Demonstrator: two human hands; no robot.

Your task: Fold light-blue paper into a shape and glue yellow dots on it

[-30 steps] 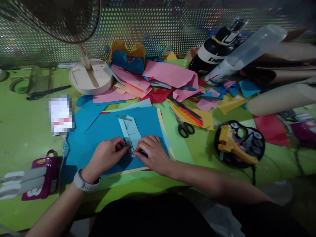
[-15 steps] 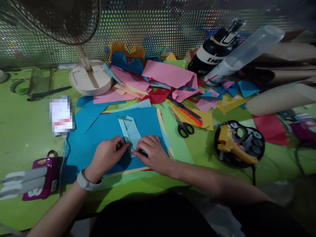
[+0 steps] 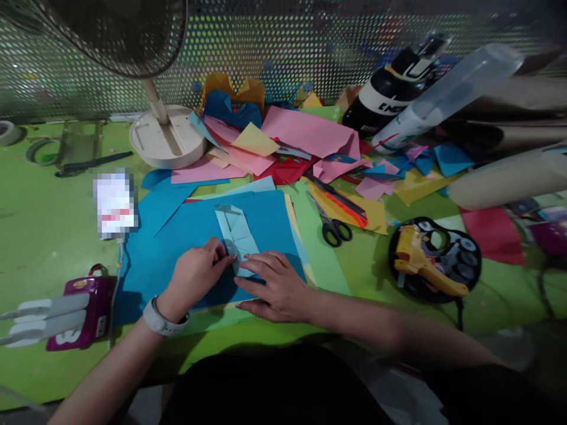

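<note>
Light-blue folded paper strip (image 3: 237, 233) partly creased on blue sheet (image 3: 266, 221): left hand (image 3: 195, 276) fingers pinching its lower end, right hand (image 3: 274, 286) pressing flat, near end unfinished.

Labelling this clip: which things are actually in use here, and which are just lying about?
In use:
- folded light blue paper, pressed by left hand and right hand
- blue sheet under it

Lying about:
- scissors
- glue gun on its black tray
- fan base
- pile of coloured paper scraps
- purple stapler
- tape rolls
</note>
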